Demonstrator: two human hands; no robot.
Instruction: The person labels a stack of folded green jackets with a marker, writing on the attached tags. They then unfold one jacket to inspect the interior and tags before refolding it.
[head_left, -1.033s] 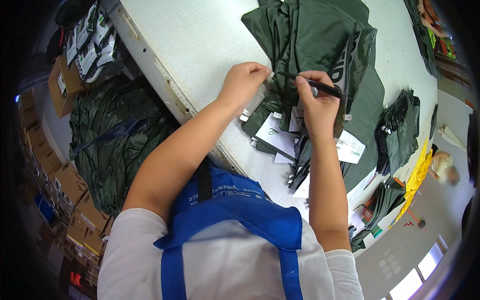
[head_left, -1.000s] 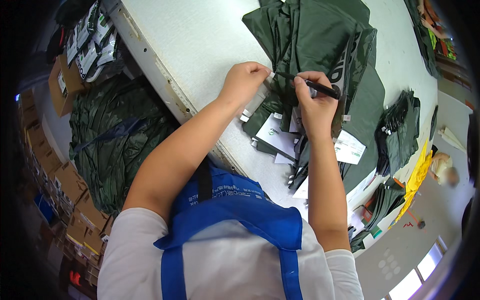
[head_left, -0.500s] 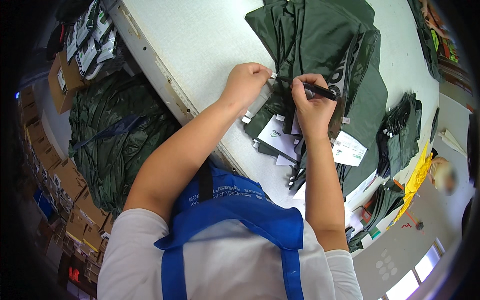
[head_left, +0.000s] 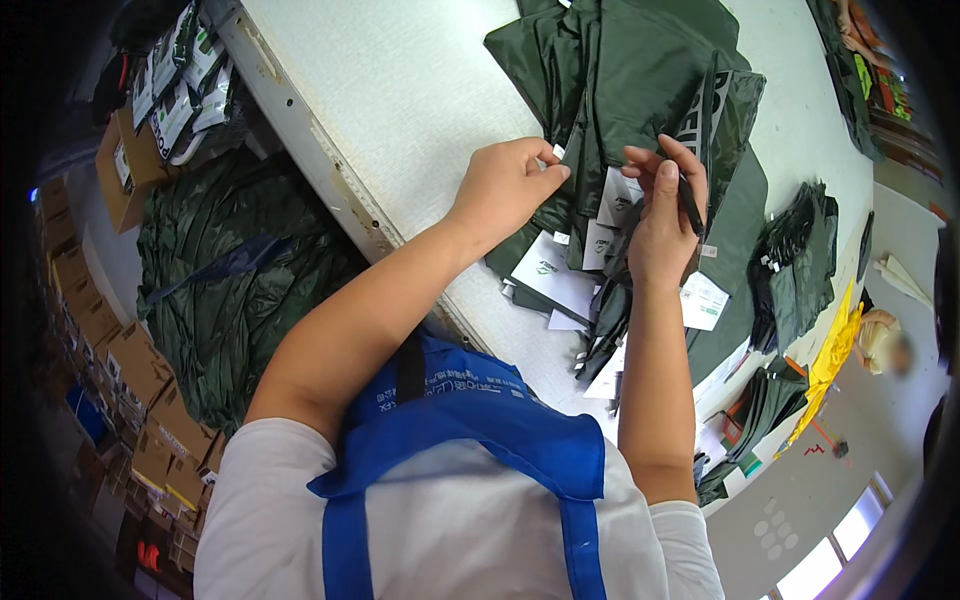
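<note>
Left hand [head_left: 507, 187] is just beside a small white tag [head_left: 559, 151], can't tell if pinching it; right hand [head_left: 663, 225] loosely grips a black pen [head_left: 690, 206]. Green garments [head_left: 650, 85] lie just beyond both. Tag's too tiny to tell what's done or left.

white table [head_left: 400, 90], bright windows [head_left: 862, 523], cardboard boxes [head_left: 140, 362]

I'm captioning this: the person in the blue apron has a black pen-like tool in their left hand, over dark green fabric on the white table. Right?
Wrong hand: the head view shows the black pen-like tool in the right hand. The blue apron, dark green fabric and white table are correct.
</note>
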